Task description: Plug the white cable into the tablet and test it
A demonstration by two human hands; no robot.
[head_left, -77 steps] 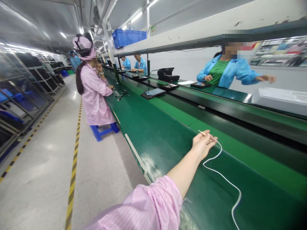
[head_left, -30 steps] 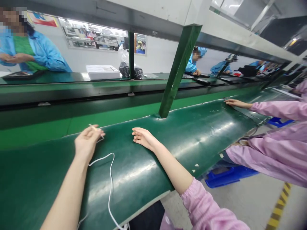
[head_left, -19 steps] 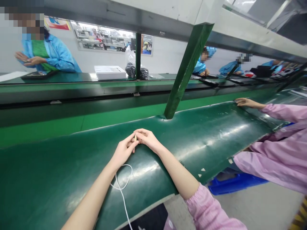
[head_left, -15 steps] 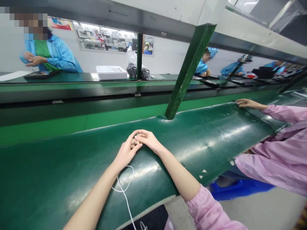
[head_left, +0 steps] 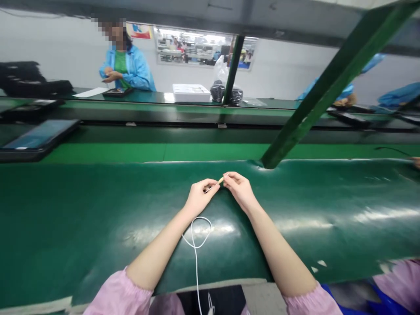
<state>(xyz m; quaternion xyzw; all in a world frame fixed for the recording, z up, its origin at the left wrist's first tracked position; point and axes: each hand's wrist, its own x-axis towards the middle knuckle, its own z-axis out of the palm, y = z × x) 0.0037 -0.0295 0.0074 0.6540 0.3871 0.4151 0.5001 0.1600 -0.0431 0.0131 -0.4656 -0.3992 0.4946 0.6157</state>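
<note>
My left hand (head_left: 198, 197) and my right hand (head_left: 239, 189) meet over the dark green mat (head_left: 98, 218) in front of me. Between their fingertips is a small thin yellowish stick (head_left: 221, 180); both hands pinch it, one at each end. A white cord (head_left: 196, 245) runs from under my left hand, makes a loop on the mat and drops over the near edge toward my lap. Both forearms are bare, with pink sleeves pushed up at the elbows.
A slanted green post (head_left: 315, 105) rises at the right. A tablet on a dark tray (head_left: 36, 138) lies at the far left on the belt. Across the line, a person in a blue coat (head_left: 126, 70) handles a device; a white box (head_left: 190, 92) and black bags (head_left: 226, 94) stand nearby.
My view swung from the left end of the line, then right, and now faces straight across. My right hand came onto the mat and joined my left on the stick; the cord's loop followed.
</note>
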